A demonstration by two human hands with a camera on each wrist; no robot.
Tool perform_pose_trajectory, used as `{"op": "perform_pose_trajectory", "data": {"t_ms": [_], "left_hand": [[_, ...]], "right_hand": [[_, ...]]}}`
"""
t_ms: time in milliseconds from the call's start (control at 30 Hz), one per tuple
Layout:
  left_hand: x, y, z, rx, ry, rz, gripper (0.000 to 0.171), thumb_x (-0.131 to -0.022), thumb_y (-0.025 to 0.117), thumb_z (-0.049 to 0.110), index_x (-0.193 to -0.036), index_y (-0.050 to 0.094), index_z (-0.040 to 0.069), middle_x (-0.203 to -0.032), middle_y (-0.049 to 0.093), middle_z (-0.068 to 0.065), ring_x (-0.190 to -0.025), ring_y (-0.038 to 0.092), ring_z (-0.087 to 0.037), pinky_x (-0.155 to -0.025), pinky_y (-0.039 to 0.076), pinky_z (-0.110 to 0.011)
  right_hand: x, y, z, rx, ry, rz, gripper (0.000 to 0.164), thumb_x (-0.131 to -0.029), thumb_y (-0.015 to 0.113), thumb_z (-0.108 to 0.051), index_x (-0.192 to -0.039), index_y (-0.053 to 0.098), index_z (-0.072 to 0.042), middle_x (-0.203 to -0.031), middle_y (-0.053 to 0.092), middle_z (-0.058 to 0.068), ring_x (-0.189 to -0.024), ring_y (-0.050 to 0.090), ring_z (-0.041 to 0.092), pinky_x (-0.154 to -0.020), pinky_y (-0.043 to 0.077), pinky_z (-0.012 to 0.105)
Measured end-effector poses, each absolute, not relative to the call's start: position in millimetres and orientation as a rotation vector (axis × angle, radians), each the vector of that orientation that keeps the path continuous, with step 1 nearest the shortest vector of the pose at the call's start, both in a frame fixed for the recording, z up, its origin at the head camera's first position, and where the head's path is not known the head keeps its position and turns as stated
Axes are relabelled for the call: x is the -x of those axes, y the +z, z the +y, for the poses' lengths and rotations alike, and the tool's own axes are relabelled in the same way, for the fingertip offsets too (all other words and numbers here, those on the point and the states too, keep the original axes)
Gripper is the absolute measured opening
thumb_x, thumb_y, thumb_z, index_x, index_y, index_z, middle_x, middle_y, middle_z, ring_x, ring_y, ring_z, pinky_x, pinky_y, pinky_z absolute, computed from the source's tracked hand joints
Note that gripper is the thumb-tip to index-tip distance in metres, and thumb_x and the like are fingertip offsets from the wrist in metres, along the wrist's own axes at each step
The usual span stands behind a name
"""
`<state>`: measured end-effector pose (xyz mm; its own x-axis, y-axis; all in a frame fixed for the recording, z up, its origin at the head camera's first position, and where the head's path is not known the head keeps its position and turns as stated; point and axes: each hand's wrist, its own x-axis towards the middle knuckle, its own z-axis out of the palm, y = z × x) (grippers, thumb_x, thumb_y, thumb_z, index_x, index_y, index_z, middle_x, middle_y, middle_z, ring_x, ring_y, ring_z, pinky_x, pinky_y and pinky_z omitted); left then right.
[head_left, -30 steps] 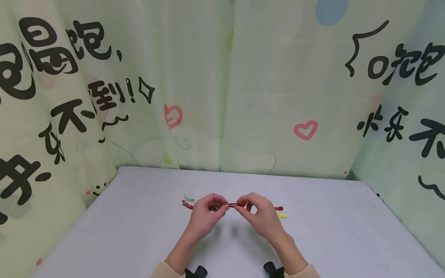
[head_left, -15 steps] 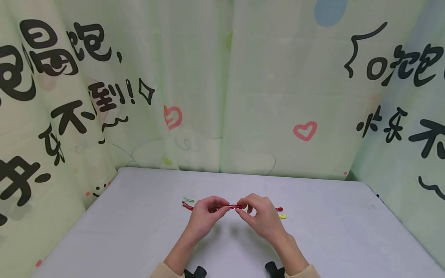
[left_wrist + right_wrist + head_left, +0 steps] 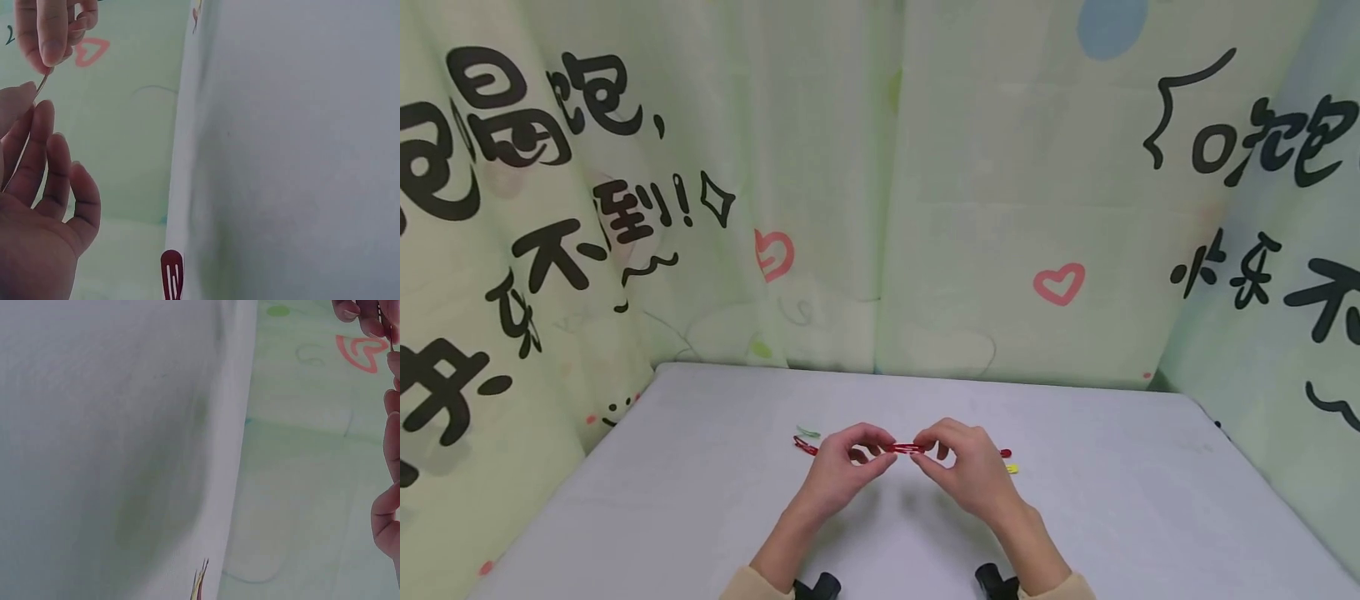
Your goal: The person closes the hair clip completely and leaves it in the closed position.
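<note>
Little has moved since the earlier frame; the thumb of our left hand (image 3: 848, 462) sits slightly lower. Behind the white, cloth-smooth surface (image 3: 715, 500) hangs a pale-green printed fabric curtain (image 3: 970, 208). Our left and right hand (image 3: 964, 468) pinch opposite ends of a glossy red, slender slotted hair clip (image 3: 907, 448), lifted towards the surface's far edge. We judge its handling underway; whether it's snapped closed, we cannot tell. Left lying nearby: a second red slotted clip (image 3: 806, 446), a thin green clip (image 3: 808, 432), a red rounded clip end (image 3: 1006, 453) and a small yellow clip (image 3: 1012, 468).
</note>
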<state>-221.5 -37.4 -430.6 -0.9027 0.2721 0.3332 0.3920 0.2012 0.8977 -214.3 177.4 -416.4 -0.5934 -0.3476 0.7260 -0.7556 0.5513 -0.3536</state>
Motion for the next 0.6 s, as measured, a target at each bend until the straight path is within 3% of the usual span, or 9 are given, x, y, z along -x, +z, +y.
{"op": "perform_pose_trajectory", "data": {"t_ms": [300, 600], "left_hand": [[224, -432, -49, 0.658, -1.726, -2.381, 0.018, -0.09, 0.078, 0.014, -0.108, 0.073, 0.016, -0.098, 0.069, 0.008, -0.094, 0.061, -0.019, -0.081, 0.049, -0.032], [232, -436, -76, 0.588, -1.629, -2.416, 0.018, -0.09, 0.076, 0.011, -0.108, 0.072, 0.011, -0.098, 0.068, 0.006, -0.088, 0.059, -0.016, -0.077, 0.05, -0.03]], "right_hand": [[214, -418, 183, -0.869, 0.916, -2.224, 0.025, -0.076, 0.086, 0.001, -0.089, 0.074, -0.016, -0.084, 0.067, -0.013, -0.068, 0.055, 0.008, -0.059, 0.049, 0.031], [214, -420, 197, -0.82, 0.903, -2.271, 0.026, -0.074, 0.085, 0.003, -0.087, 0.074, -0.018, -0.08, 0.064, -0.017, -0.066, 0.054, 0.008, -0.056, 0.048, 0.032]]}}
